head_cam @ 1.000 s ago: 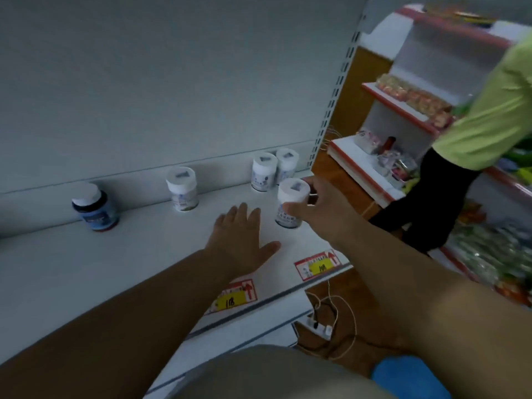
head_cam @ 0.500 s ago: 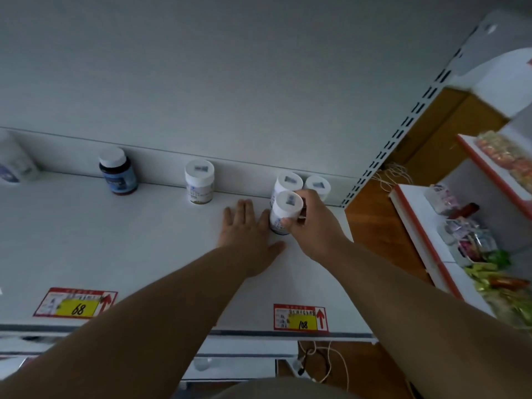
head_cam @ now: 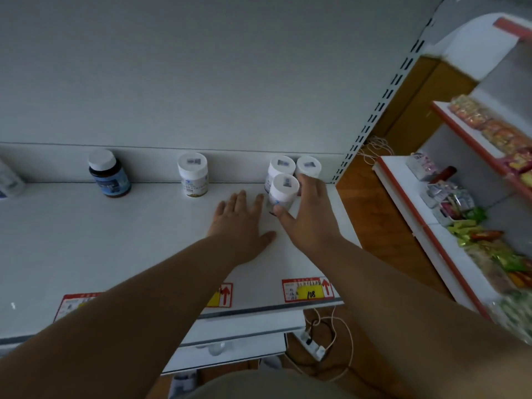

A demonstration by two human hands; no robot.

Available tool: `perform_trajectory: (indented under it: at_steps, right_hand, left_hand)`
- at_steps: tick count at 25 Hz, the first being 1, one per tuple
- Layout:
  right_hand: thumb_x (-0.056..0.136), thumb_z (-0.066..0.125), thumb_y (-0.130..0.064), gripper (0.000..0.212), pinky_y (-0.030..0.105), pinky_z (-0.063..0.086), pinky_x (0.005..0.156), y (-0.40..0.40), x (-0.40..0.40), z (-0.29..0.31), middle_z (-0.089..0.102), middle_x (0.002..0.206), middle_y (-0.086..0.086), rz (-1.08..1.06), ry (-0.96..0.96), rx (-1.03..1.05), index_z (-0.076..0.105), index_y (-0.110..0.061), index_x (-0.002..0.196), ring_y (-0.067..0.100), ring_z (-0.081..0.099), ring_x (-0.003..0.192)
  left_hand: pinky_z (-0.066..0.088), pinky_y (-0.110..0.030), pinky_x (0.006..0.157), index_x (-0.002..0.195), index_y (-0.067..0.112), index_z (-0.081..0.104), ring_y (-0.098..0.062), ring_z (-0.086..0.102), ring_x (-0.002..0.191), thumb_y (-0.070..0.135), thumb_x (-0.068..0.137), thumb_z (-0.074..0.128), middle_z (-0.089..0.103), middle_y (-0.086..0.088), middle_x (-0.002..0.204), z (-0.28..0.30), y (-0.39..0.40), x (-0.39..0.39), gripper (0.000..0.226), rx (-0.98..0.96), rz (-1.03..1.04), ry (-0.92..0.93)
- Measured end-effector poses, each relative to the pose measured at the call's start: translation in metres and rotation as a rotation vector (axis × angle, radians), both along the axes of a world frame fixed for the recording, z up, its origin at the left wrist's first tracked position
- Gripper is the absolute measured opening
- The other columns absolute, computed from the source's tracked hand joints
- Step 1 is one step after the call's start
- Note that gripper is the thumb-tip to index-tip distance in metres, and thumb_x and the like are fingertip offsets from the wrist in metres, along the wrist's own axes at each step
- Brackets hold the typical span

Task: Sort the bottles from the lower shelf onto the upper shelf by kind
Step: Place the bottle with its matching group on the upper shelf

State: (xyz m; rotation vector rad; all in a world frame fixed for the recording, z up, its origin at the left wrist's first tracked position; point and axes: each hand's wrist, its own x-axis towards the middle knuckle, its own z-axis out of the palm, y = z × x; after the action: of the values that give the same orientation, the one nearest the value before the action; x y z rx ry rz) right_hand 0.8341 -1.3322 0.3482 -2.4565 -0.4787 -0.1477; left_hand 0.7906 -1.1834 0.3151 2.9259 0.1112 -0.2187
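My right hand point(head_cam: 311, 217) wraps a white-capped white bottle point(head_cam: 283, 191) that stands on the upper shelf point(head_cam: 115, 240); the thumb is at its base and the fingers are behind it. Two matching white bottles point(head_cam: 281, 167) point(head_cam: 309, 166) stand right behind it at the back wall. Further left along the wall are another white bottle point(head_cam: 193, 178) and a dark blue bottle point(head_cam: 108, 177) with a white cap. My left hand point(head_cam: 241, 223) lies flat on the shelf, fingers apart, just left of the held bottle.
A partly cut-off bottle point(head_cam: 8, 182) stands at the far left. Price tags point(head_cam: 308, 289) line the shelf's front edge. The lower shelf point(head_cam: 230, 349) peeks out below. A slotted upright point(head_cam: 374, 110) ends the shelf at right. Snack shelving point(head_cam: 489, 133) stands beyond; a power strip point(head_cam: 313, 344) lies on the floor.
My right hand carried the white bottle back to the pair at the wall and set it down in front of them. The grip has loosened. My left hand stayed flat on the shelf.
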Motion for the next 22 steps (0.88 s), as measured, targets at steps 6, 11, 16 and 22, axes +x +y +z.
perform_trajectory:
  at_steps: [6,11,16,22]
  right_hand:
    - [0.085,0.072,-0.032,0.058,0.047,0.052,0.097,0.033,-0.060,0.010,0.046,0.138,0.015,-0.105,-0.279,-0.037,0.044,-0.011,0.131,0.032,0.048,0.126]
    - [0.083,0.072,-0.025,0.047,0.052,0.049,0.094,0.076,-0.101,0.015,0.053,0.126,0.016,0.215,-0.351,0.045,0.054,-0.005,0.121,0.035,0.053,0.117]
    - [0.084,0.064,-0.028,0.042,0.050,0.051,0.087,0.141,-0.163,0.011,0.060,0.117,0.013,0.646,-0.270,0.117,0.057,-0.006,0.119,0.034,0.060,0.105]
    - [0.088,0.066,-0.026,0.041,0.042,0.055,0.076,0.228,-0.279,0.022,0.051,0.124,0.008,1.032,-0.133,0.082,0.053,-0.011,0.124,0.026,0.062,0.095]
  left_hand:
    - [0.027,-0.042,0.114,0.152,0.022,0.019,-0.026,0.031,0.141,0.054,0.093,0.045,0.032,-0.004,0.155,0.031,0.037,-0.071,0.072,-0.140,-0.035,-0.191]
    - [0.033,-0.040,0.107,0.148,0.021,0.033,-0.028,0.042,0.131,0.047,0.091,0.051,0.044,-0.004,0.146,0.027,0.070,-0.145,0.066,-0.097,0.173,-0.256]
    - [0.045,-0.042,0.095,0.137,0.025,0.047,-0.030,0.054,0.115,0.046,0.089,0.044,0.057,-0.004,0.129,0.023,0.098,-0.266,0.053,-0.082,0.504,-0.317]
    - [0.048,-0.039,0.085,0.139,0.019,0.047,-0.031,0.059,0.106,0.039,0.088,0.057,0.059,-0.007,0.124,0.024,0.153,-0.403,0.055,-0.032,0.833,-0.380]
